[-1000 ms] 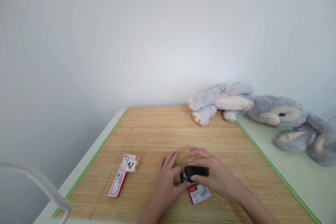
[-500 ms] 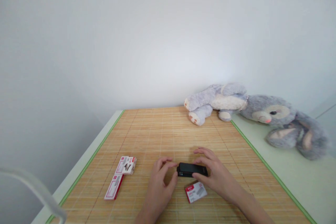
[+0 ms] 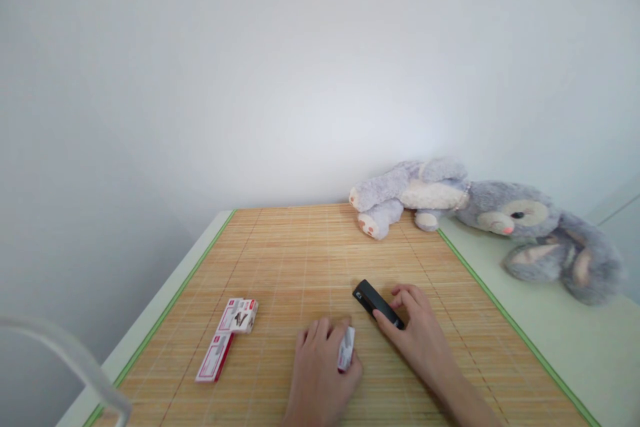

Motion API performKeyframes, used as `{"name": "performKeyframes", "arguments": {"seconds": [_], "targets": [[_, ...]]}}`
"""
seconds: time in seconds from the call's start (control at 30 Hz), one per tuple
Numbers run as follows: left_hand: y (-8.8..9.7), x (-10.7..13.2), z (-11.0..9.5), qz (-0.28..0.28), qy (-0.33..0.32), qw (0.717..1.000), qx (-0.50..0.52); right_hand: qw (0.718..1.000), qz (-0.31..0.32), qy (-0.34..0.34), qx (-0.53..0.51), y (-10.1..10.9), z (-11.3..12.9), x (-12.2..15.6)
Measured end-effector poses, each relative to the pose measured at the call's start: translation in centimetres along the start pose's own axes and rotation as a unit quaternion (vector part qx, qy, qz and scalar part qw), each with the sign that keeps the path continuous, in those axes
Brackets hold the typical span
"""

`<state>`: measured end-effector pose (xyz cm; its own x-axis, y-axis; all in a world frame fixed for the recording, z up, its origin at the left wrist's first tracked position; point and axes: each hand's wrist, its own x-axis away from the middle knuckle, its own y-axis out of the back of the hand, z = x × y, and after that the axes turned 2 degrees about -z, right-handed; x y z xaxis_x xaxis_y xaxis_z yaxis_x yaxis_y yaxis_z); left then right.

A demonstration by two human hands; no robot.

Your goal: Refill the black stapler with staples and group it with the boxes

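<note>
The bamboo mat (image 3: 300, 253) is bare in the middle and at the back. Two staple boxes (image 3: 227, 337) lie on the left. A plush bunny (image 3: 480, 213) blocks the far right corner.

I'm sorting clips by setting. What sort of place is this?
Probably a home desk: a bamboo mat covers the table, a plush rabbit lies against the wall, and staple boxes sit by a stapler.

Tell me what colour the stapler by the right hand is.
Black; the stapler lies on the bamboo mat in the head view.
</note>
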<state>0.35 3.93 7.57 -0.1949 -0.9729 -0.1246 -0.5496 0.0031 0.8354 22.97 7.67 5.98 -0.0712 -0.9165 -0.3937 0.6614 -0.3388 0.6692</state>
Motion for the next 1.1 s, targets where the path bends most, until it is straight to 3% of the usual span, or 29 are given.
{"name": "performKeyframes", "arguments": {"seconds": [0.1,0.33,0.6,0.9,1.1], "targets": [[1.2,-0.3,1.0,-0.007,0.044,0.999,0.003,1.000,0.003,-0.016,0.001,0.0,-0.1,0.3],[4.0,-0.5,3.6,0.121,0.004,0.989,0.086,0.995,0.092,0.021,-0.036,0.3,-0.2,1.8],[3.7,-1.0,3.1,0.106,-0.002,0.991,0.077,0.972,0.213,0.028,-0.093,1.7,-0.7,4.4],[3.0,-1.7,2.5,0.098,-0.045,0.991,0.082,0.984,0.167,0.034,-0.049,-0.7,1.2,4.4],[2.5,-1.5,2.2,0.092,-0.053,0.992,0.066,0.987,0.149,0.045,-0.049,-1.0,1.5,4.7]]}}
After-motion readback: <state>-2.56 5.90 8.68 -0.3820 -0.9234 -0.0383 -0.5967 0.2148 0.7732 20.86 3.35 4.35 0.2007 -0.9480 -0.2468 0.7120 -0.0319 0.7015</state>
